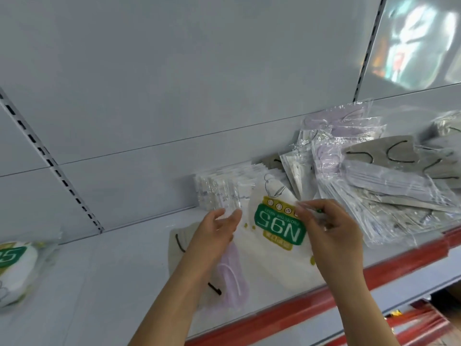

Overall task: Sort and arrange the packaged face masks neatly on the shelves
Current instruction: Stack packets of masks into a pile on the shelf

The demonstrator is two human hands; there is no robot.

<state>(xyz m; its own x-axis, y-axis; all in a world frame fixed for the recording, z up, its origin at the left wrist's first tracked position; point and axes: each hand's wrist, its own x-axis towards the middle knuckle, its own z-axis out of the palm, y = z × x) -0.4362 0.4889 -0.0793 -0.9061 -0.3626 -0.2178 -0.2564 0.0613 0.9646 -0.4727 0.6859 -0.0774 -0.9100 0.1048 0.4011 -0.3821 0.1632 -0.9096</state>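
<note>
— So, we start with the shelf [119, 258]: white, red-edged at the front. What sits on it?

— On the right, the loose heap of packets [389, 196], grey and lilac masks in clear bags, overhanging the edge. Behind our hands, an upright row of packets [224, 188] against the back panel.

— And what are we holding?

— The N95 packet [277, 236], lying flat at the shelf's middle. Our right hand [331, 233] pinches its far right corner; our left hand [219, 228] has a loose, open grip, fingertips at the row's clear bags.

— What could go wrong?

— We judge that an elbow nudge could slide the slippery heap off the front. The row may also topple.

— Any writing?

— "N95" in white on green, upside down to us; the smaller line under it is too blurred to trust. A second green-labelled packet [15, 268] lies far left.
</note>
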